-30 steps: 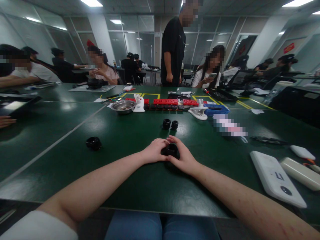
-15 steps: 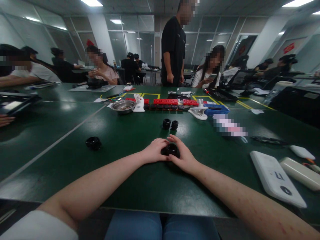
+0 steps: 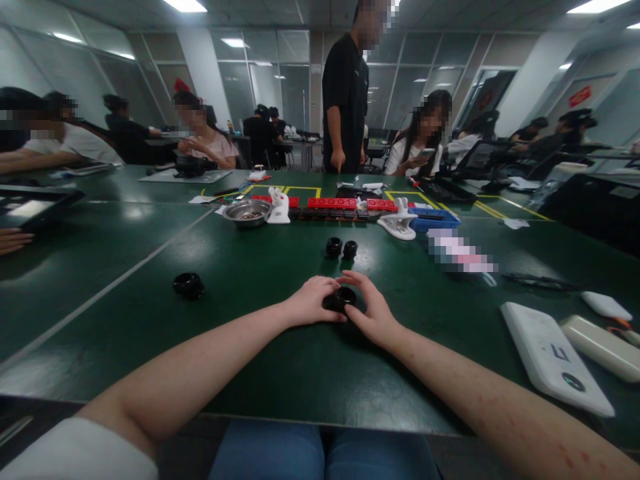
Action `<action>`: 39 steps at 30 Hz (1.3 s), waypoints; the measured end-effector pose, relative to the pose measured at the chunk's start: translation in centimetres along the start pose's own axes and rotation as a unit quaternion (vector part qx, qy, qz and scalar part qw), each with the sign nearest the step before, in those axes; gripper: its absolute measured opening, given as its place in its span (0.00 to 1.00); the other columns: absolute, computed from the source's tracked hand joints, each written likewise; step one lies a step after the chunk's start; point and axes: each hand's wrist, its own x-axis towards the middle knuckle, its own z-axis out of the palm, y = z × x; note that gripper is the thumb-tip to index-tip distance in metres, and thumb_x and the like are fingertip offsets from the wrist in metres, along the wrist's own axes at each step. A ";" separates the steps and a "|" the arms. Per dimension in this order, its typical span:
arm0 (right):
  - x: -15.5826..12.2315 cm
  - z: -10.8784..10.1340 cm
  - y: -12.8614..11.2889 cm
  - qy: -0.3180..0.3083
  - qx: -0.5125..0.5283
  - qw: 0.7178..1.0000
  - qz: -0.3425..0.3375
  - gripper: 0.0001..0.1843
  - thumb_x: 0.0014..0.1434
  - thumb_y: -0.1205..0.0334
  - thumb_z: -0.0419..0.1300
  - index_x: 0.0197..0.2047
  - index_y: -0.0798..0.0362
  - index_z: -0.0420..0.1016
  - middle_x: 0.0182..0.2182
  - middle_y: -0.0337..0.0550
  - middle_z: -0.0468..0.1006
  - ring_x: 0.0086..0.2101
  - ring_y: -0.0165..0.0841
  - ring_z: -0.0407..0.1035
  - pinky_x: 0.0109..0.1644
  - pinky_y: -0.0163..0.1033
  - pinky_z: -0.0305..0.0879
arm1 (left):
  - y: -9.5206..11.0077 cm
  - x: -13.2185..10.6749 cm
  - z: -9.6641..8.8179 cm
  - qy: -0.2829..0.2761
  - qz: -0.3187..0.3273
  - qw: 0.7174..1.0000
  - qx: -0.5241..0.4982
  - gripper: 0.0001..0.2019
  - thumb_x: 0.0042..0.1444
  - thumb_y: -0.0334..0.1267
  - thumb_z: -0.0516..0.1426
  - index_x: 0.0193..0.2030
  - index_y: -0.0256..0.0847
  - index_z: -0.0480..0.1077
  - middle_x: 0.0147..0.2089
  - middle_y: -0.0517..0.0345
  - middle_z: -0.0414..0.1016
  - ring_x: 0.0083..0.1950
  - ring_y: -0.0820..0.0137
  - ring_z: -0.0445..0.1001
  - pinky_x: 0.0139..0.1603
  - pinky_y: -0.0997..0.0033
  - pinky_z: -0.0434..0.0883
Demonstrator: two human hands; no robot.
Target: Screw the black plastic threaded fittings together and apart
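A shiny black round hollow fitting (image 3: 344, 297) rests on the green table between my two hands, its open mouth facing up. My left hand (image 3: 316, 300) is closed around its left side, with the thumb in front. On the right, my right hand (image 3: 367, 307) curves about the same fitting, the thumb against its front and the fingers behind it. Two smaller black parts, a ringed fitting (image 3: 334, 248) and a narrower one (image 3: 350, 250), stand just beyond my hands. Another black fitting (image 3: 188, 285) lies apart to the left.
Behind are a metal bowl (image 3: 247, 213) of small pieces, white clamps (image 3: 397, 223), a red strip (image 3: 337, 203) and a blue tray (image 3: 434, 219). White power bank-like blocks (image 3: 555, 360) lie at right. Co-workers sit around; one person (image 3: 345, 100) stands across the table.
My right thumb and fingers have shifted slightly to the right around the fitting, showing more of its rim. My left hand keeps its hold.
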 end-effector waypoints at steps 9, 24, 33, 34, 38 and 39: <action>0.2 0.1 0.7 0.033 -0.011 0.998 0.044 0.20 0.51 0.63 0.55 0.49 0.51 0.58 0.38 0.45 0.69 0.41 0.38 0.65 0.48 0.49 0.60 | 0.1 0.0 -0.1 0.001 0.001 1.000 -0.004 0.24 0.43 0.53 0.59 0.44 0.40 0.67 0.48 0.52 0.66 0.51 0.60 0.62 0.52 0.60 0.60; 0.2 0.1 0.7 0.016 0.010 0.999 0.050 0.21 0.50 0.65 0.55 0.49 0.52 0.57 0.38 0.45 0.69 0.42 0.38 0.65 0.49 0.48 0.60 | 0.2 -0.1 -0.2 0.000 0.001 1.000 -0.008 0.24 0.43 0.52 0.59 0.44 0.40 0.68 0.49 0.52 0.66 0.51 0.59 0.62 0.52 0.59 0.59; 0.2 0.3 0.9 0.052 -0.034 0.997 0.047 0.26 0.49 0.59 0.58 0.50 0.53 0.57 0.42 0.48 0.67 0.44 0.40 0.62 0.49 0.49 0.59 | 0.1 0.0 -0.1 -0.002 0.002 1.000 0.003 0.24 0.42 0.53 0.59 0.43 0.39 0.68 0.49 0.51 0.66 0.50 0.59 0.62 0.51 0.60 0.60; 0.3 0.4 0.9 0.059 -0.043 0.996 0.053 0.25 0.47 0.58 0.59 0.48 0.53 0.58 0.39 0.48 0.67 0.42 0.40 0.63 0.47 0.49 0.60 | 0.1 0.0 -0.1 -0.002 0.002 1.000 0.003 0.24 0.43 0.52 0.59 0.43 0.39 0.68 0.49 0.51 0.66 0.50 0.60 0.62 0.51 0.60 0.60; 0.3 0.3 0.6 0.023 -0.004 0.999 0.043 0.22 0.48 0.67 0.54 0.48 0.53 0.57 0.39 0.47 0.69 0.42 0.38 0.65 0.48 0.48 0.60 | 0.2 -0.1 -0.1 0.001 0.001 1.000 0.003 0.24 0.43 0.52 0.59 0.44 0.39 0.67 0.49 0.51 0.65 0.51 0.59 0.61 0.52 0.60 0.59; 0.2 0.2 0.5 0.011 0.008 0.999 0.031 0.24 0.48 0.68 0.53 0.50 0.52 0.55 0.41 0.47 0.68 0.44 0.38 0.64 0.50 0.48 0.59 | 0.2 -0.1 -0.1 0.002 0.000 1.000 0.003 0.24 0.43 0.52 0.59 0.44 0.39 0.67 0.49 0.51 0.66 0.52 0.59 0.61 0.52 0.60 0.59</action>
